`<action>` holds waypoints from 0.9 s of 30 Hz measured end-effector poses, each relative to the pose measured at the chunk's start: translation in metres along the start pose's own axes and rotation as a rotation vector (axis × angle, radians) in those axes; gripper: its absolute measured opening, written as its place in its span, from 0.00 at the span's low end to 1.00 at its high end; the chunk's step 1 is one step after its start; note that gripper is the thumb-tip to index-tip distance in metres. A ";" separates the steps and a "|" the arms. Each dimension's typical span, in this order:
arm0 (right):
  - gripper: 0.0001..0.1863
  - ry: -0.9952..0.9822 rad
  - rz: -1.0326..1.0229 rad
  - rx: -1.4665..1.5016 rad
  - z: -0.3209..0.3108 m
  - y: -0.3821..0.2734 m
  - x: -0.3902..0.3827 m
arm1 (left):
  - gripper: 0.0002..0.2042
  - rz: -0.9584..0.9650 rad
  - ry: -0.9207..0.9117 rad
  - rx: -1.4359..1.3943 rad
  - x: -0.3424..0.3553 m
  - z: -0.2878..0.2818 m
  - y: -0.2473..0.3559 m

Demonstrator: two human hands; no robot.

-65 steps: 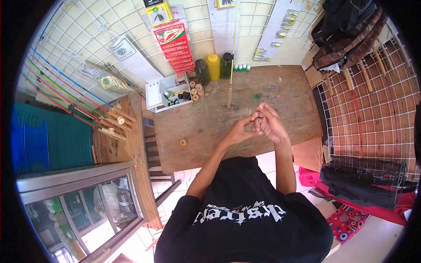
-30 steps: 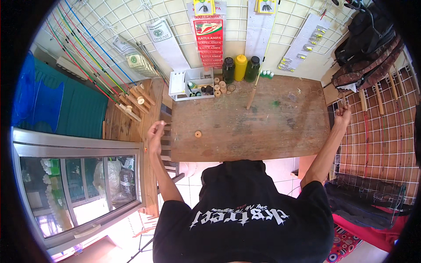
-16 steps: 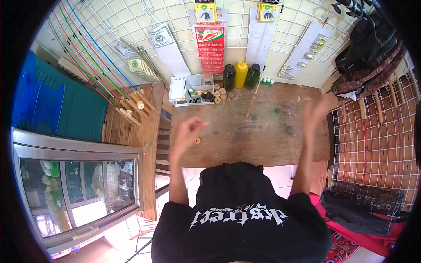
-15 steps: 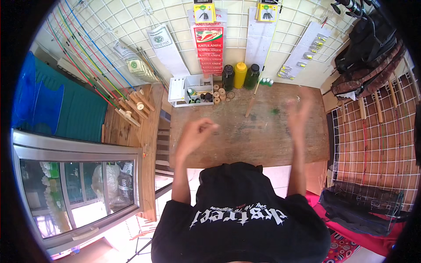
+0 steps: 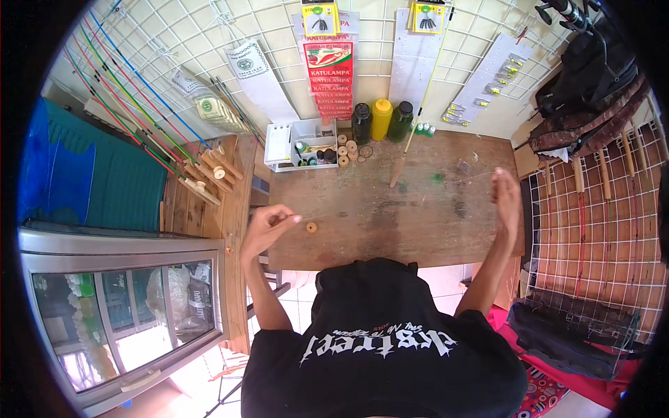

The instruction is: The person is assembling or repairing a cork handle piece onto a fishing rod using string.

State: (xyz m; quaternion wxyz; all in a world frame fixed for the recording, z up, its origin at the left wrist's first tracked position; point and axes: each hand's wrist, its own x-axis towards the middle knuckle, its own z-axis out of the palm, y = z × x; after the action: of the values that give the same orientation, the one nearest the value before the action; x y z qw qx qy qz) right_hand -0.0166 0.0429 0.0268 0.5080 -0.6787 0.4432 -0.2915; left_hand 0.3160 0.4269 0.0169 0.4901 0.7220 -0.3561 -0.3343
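Observation:
My left hand (image 5: 270, 228) is raised near the table's left edge, thumb and fingertips pinched together. Whatever the pinch holds is too fine to make out. Just right of its fingertips lies a small wooden ring-shaped spool (image 5: 311, 227) on the table. Over the table's right side, my right hand (image 5: 506, 198) is held up with its fingers curled in. Nothing can be clearly seen in its grip. A thin rod with a wooden handle (image 5: 398, 171) stands between the hands, its yellow shaft leaning up toward the wall.
At the back of the wooden table (image 5: 362, 244) stand a white organizer box (image 5: 282, 167), several wooden spools (image 5: 343, 150), a yellow squeeze bottle (image 5: 381, 122) and two dark bottles (image 5: 402, 124). Rods (image 5: 209, 174) lean at the left. A glass-doored cabinet (image 5: 125, 240) is nearer left.
My hands have moved farther apart, left hand leftward and right hand rightward and nearer me. The right hand's fingers have curled. The small spool by my left hand has come into view.

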 end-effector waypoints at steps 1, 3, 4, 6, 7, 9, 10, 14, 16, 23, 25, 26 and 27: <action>0.15 0.216 -0.170 -0.175 -0.022 0.020 0.011 | 0.08 -0.018 0.002 0.019 -0.005 -0.007 -0.001; 0.16 0.429 -0.336 -0.355 -0.036 0.036 0.017 | 0.08 -0.057 0.035 -0.029 -0.014 -0.017 -0.001; 0.15 0.589 -0.273 -0.580 -0.037 0.027 0.012 | 0.08 -0.098 0.080 -0.077 -0.019 -0.020 -0.001; 0.09 0.675 0.084 -1.021 -0.028 -0.012 0.000 | 0.08 -0.100 0.083 -0.055 -0.019 -0.018 0.000; 0.09 0.676 0.082 -1.023 -0.017 -0.015 -0.005 | 0.09 -0.095 0.082 -0.032 -0.018 -0.017 0.005; 0.12 0.734 -0.323 -1.132 0.005 -0.014 -0.012 | 0.09 -0.054 0.071 0.135 -0.005 0.009 0.039; 0.14 0.596 -0.515 -0.895 0.028 -0.027 -0.020 | 0.10 -0.017 0.065 0.305 0.003 0.028 0.053; 0.22 -0.374 -0.415 0.046 0.138 -0.056 -0.076 | 0.11 0.091 -0.091 0.298 0.027 0.088 0.079; 0.17 -0.822 -0.115 0.160 0.161 -0.056 -0.093 | 0.11 0.046 -0.220 0.330 0.035 0.093 0.081; 0.11 -0.377 -0.232 0.030 0.084 -0.030 -0.043 | 0.09 -0.030 -0.016 0.119 0.004 0.032 0.039; 0.12 -0.033 -0.189 -0.184 0.047 -0.012 -0.022 | 0.09 -0.021 0.026 0.081 -0.010 0.014 0.023; 0.13 0.078 -0.220 -0.286 0.027 0.002 -0.013 | 0.07 -0.078 0.052 0.058 -0.016 0.006 0.017; 0.14 0.187 -0.250 -0.386 0.010 0.012 -0.007 | 0.06 -0.135 0.080 0.036 -0.021 0.002 0.013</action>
State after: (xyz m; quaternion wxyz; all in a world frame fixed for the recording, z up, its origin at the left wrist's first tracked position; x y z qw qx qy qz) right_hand -0.0143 0.0524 0.0129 0.2858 -0.7826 0.4485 -0.3236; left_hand 0.3015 0.4402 0.0311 0.4674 0.7657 -0.2928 -0.3310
